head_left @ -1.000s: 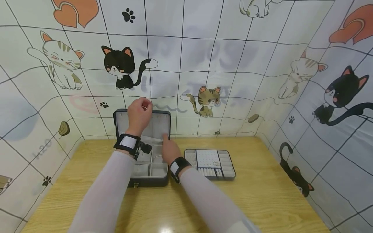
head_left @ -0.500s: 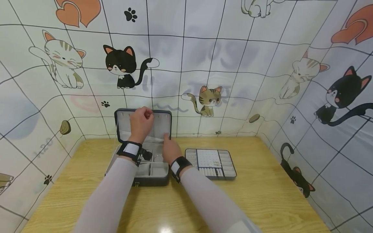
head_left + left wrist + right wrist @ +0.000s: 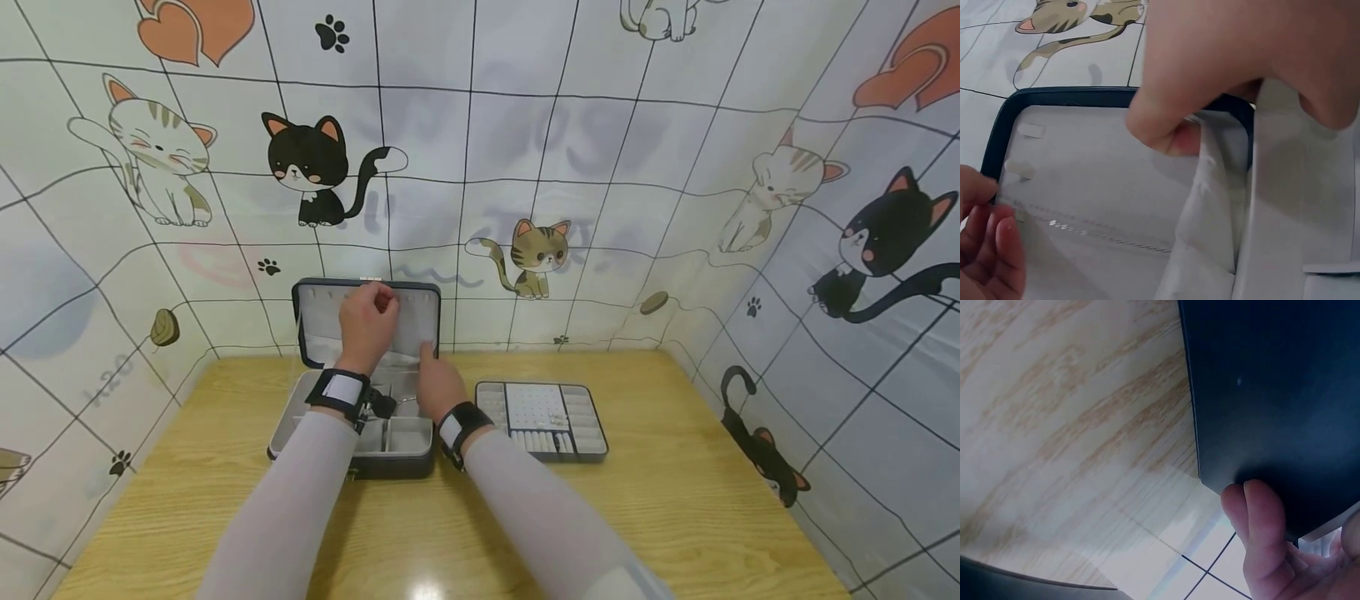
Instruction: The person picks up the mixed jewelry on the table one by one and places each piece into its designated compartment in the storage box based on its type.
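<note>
A dark blue jewellery box [image 3: 411,436] with a grey lining stands with its lid [image 3: 416,321] raised. My left hand [image 3: 367,323] is in front of the lid's top edge. In the left wrist view, its fingertips pinch a thin silver chain [image 3: 1060,225], which slants across the lid's lining to the fabric pocket [image 3: 1194,231]. My right hand [image 3: 441,387] is at the lid's lower right corner. Its thumb tip is inside the pocket and draws the fabric away from the lid. Other right-hand fingers [image 3: 1265,519] press the dark outside of the box.
To the right of the box lies a grey jewellery tray [image 3: 588,423] with small compartments and a white middle panel holding small pieces. A silvery piece [image 3: 406,399] lies inside the box. Behind the wooden table [image 3: 660,517] hangs a cloth [image 3: 600,217] printed with cats.
My left hand has come down from above the lid's top edge to in front of the lid, moving slightly right. The right hand has stayed at the lid's corner.
</note>
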The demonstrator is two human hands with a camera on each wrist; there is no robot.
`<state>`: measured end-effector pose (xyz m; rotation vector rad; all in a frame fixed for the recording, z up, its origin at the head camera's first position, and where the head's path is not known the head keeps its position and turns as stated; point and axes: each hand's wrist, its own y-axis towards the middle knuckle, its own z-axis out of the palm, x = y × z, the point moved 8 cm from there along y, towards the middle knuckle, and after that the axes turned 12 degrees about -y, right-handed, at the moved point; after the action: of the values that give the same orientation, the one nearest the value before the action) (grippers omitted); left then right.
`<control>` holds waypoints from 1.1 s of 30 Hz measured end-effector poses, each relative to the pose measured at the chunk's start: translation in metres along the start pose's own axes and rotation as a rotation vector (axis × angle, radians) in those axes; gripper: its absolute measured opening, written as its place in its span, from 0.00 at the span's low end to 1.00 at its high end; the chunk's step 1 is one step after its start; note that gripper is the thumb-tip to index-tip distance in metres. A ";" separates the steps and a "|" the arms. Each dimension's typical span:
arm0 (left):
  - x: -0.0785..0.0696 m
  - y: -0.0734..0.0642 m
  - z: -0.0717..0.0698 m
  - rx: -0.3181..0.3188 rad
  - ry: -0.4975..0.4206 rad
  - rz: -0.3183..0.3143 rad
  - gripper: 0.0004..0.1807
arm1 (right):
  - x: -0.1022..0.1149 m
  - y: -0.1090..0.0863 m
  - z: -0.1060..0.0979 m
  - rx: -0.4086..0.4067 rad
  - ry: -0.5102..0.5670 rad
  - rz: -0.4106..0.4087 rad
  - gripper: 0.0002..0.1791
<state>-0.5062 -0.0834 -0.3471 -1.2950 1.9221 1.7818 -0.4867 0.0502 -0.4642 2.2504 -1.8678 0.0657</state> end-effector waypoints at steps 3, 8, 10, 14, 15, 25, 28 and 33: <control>0.000 0.001 0.003 0.020 -0.011 -0.012 0.06 | -0.001 0.001 0.000 -0.009 -0.009 -0.004 0.33; 0.001 0.003 0.005 0.028 -0.007 -0.044 0.07 | -0.004 0.003 0.003 -0.011 -0.026 0.003 0.34; 0.001 0.003 0.005 0.016 0.002 -0.055 0.07 | -0.005 0.004 0.004 -0.013 -0.028 0.004 0.35; 0.004 0.002 0.003 -0.034 0.019 -0.069 0.08 | -0.005 0.004 0.005 -0.016 -0.032 -0.001 0.36; 0.004 0.001 0.003 -0.049 0.019 -0.069 0.08 | -0.005 0.004 0.006 -0.019 -0.030 0.000 0.37; 0.014 -0.002 0.000 -0.177 -0.039 -0.114 0.09 | -0.001 0.003 0.003 -0.007 -0.031 -0.002 0.36; 0.015 -0.002 -0.003 -0.207 -0.038 -0.139 0.09 | 0.001 0.003 0.003 -0.005 -0.028 -0.006 0.35; 0.016 -0.001 -0.006 -0.229 -0.033 -0.173 0.10 | 0.000 0.002 0.001 -0.014 -0.027 -0.004 0.35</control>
<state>-0.5122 -0.0961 -0.3573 -1.4444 1.5712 1.9630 -0.4892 0.0500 -0.4649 2.2564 -1.8711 0.0221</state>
